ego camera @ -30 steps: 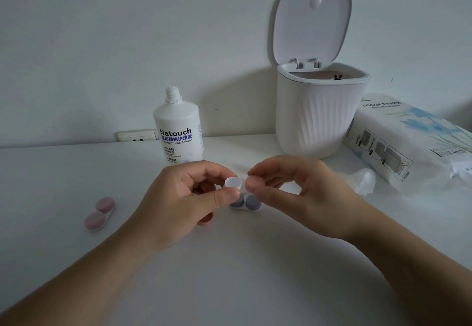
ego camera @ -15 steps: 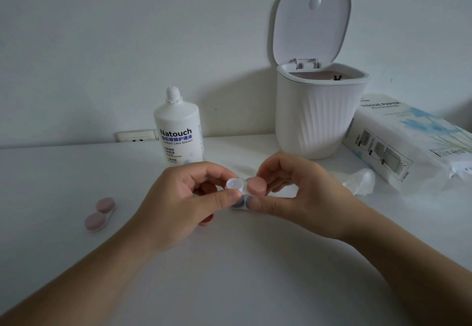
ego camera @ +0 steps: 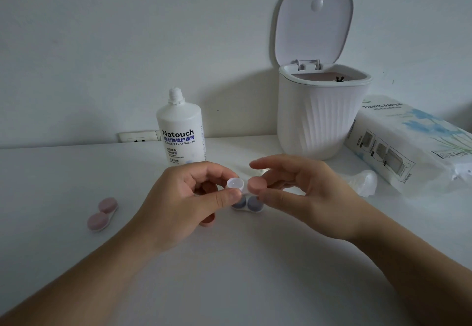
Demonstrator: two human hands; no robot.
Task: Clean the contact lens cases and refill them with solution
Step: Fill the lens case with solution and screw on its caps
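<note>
My left hand (ego camera: 189, 198) pinches a white contact lens case (ego camera: 235, 183) above the table, and its left well is uncovered. My right hand (ego camera: 301, 195) grips the pink cap (ego camera: 257, 185) on the case's right well between thumb and fingers, index finger raised. Directly below, a second case with dark purple caps (ego camera: 248, 204) lies on the table. A loose pink cap (ego camera: 208, 221) peeks out under my left hand. A third case with pink caps (ego camera: 102, 213) lies at the left. The uncapped solution bottle (ego camera: 181, 131) stands behind my hands.
A white ribbed bin (ego camera: 321, 118) with its lid up stands at the back right. A tissue paper pack (ego camera: 411, 144) lies beside it, with a clear plastic piece (ego camera: 365, 181) in front. A wall socket (ego camera: 138, 136) sits behind the bottle.
My right hand's fingers have shifted around the pink cap, and its index finger has lifted off. The left hand has kept the case nearly still.
</note>
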